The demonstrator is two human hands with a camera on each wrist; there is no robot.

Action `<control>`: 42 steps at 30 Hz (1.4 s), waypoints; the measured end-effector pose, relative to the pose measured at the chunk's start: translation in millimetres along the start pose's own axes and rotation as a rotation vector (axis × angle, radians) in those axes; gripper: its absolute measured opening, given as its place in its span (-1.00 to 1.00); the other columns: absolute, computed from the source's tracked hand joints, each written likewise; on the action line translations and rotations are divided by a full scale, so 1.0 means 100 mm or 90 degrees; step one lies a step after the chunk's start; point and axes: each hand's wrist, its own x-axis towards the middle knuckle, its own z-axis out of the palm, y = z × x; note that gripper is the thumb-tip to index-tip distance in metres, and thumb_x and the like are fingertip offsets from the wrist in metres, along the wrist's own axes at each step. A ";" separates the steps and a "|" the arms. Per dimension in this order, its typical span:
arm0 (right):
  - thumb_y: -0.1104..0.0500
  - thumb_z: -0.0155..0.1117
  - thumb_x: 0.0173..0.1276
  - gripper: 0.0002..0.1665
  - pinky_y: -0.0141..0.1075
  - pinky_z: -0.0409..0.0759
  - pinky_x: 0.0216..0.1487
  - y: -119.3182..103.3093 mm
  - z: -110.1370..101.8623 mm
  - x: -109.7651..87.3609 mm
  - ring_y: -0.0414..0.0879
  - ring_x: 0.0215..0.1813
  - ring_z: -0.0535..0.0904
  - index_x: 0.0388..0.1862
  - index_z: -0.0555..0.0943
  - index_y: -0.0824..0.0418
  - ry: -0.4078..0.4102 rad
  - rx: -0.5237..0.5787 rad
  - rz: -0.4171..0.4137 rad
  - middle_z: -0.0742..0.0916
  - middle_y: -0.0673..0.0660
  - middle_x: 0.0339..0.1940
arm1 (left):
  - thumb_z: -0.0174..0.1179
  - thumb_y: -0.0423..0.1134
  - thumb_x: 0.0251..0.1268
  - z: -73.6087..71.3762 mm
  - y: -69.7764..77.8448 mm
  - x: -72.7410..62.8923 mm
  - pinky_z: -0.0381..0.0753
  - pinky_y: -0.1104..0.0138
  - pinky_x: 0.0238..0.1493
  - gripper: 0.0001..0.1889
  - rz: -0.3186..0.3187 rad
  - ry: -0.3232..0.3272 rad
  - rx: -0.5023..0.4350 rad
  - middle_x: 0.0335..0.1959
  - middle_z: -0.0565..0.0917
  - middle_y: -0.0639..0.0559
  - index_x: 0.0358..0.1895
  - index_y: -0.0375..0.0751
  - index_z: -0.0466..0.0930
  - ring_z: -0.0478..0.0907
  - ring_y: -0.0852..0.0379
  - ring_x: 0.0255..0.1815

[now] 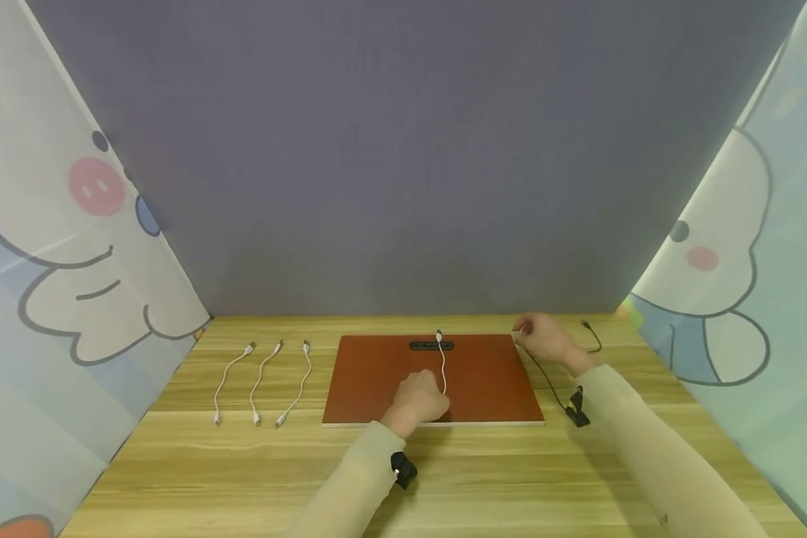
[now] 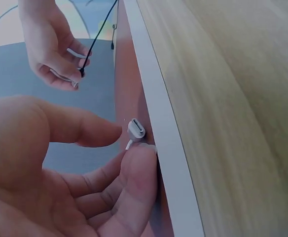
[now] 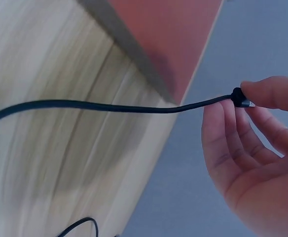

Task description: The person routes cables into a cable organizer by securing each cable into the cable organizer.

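Note:
My left hand (image 1: 418,397) is over the front part of a red-brown board (image 1: 370,381), at the near end of a white USB cable (image 1: 442,366). In the left wrist view, the cable's white connector (image 2: 136,129) lies at a fingertip, and a small gap separates it from the other digit above. My right hand (image 1: 545,338), at the board's back right corner, pinches the dark end (image 3: 238,97) of a black cable (image 3: 109,106) between thumb and fingers. From there the black cable trails down toward the right wrist.
Several short white cables (image 1: 264,377) lie side by side left of the board. A black slotted strip (image 1: 417,346) is at the board's back edge, under the white cable's far end. A dark cable end (image 1: 586,326) rests behind the right hand. A grey wall (image 1: 403,187) stands behind the table.

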 end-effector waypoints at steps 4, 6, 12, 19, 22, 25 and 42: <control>0.25 0.21 0.47 -0.70 -0.17 0.50 -0.36 -0.06 0.01 0.02 -0.06 -0.41 0.52 0.06 0.58 0.44 0.004 0.018 -0.005 0.66 0.17 -0.29 | 0.14 -0.41 0.25 -0.01 -0.01 0.00 0.09 0.38 -0.77 -0.65 0.007 -0.003 -0.007 -0.83 0.30 0.11 -0.70 -0.10 0.38 0.11 0.21 -0.81; 0.27 0.20 0.46 -0.71 -0.18 0.49 -0.40 -0.11 0.01 0.02 -0.05 -0.44 0.52 0.06 0.58 0.43 0.003 0.035 -0.010 0.65 0.17 -0.30 | 0.15 -0.39 0.27 -0.02 0.00 0.00 0.10 0.37 -0.76 -0.66 0.012 -0.001 0.002 -0.80 0.32 0.11 -0.68 -0.09 0.38 0.13 0.21 -0.80; 0.27 0.22 0.47 -0.73 -0.18 0.56 -0.43 -0.22 0.01 0.01 0.02 -0.46 0.60 0.07 0.59 0.39 -0.002 0.072 -0.017 0.66 0.19 -0.26 | 0.15 -0.35 0.34 -0.03 0.02 0.00 0.06 0.37 -0.75 -0.58 0.026 0.009 0.030 -0.82 0.21 0.15 -0.70 -0.04 0.28 0.08 0.22 -0.80; 0.23 0.25 0.47 -0.72 -0.16 0.56 -0.40 -0.37 0.01 0.00 0.16 -0.44 0.64 0.08 0.60 0.35 0.006 0.113 -0.025 0.68 0.22 -0.23 | 0.15 -0.32 0.39 -0.04 0.07 0.00 0.05 0.38 -0.73 -0.56 0.062 0.022 0.025 -0.84 0.24 0.16 -0.71 -0.04 0.30 0.11 0.22 -0.80; 0.24 0.27 0.45 -0.71 -0.15 0.59 -0.40 -0.43 0.01 0.00 0.09 -0.45 0.65 0.07 0.61 0.36 0.016 0.126 -0.026 0.68 0.21 -0.22 | 0.16 -0.32 0.40 -0.03 0.08 0.00 0.15 0.36 -0.70 -0.71 0.078 0.023 0.003 -0.76 0.39 0.12 -0.57 -0.10 0.46 0.21 0.20 -0.77; 0.24 0.27 0.45 -0.71 -0.08 0.66 -0.35 -0.50 0.01 -0.01 0.02 -0.41 0.67 0.08 0.61 0.36 0.019 0.143 -0.023 0.67 0.22 -0.19 | 0.17 -0.32 0.41 -0.01 0.09 0.01 0.26 0.34 -0.64 -0.89 0.096 0.017 -0.023 -0.63 0.51 0.07 -0.34 -0.17 0.59 0.28 0.19 -0.72; 0.22 0.32 0.45 -0.74 -0.09 0.68 -0.23 -0.90 0.07 -0.02 0.00 -0.22 0.69 0.06 0.62 0.29 0.051 0.197 -0.039 0.70 0.22 -0.12 | 0.28 -0.27 0.39 0.24 0.25 0.06 0.60 0.26 -0.25 -0.83 0.136 -0.038 -0.247 -0.25 0.67 0.10 -0.05 -0.25 0.69 0.59 0.20 -0.31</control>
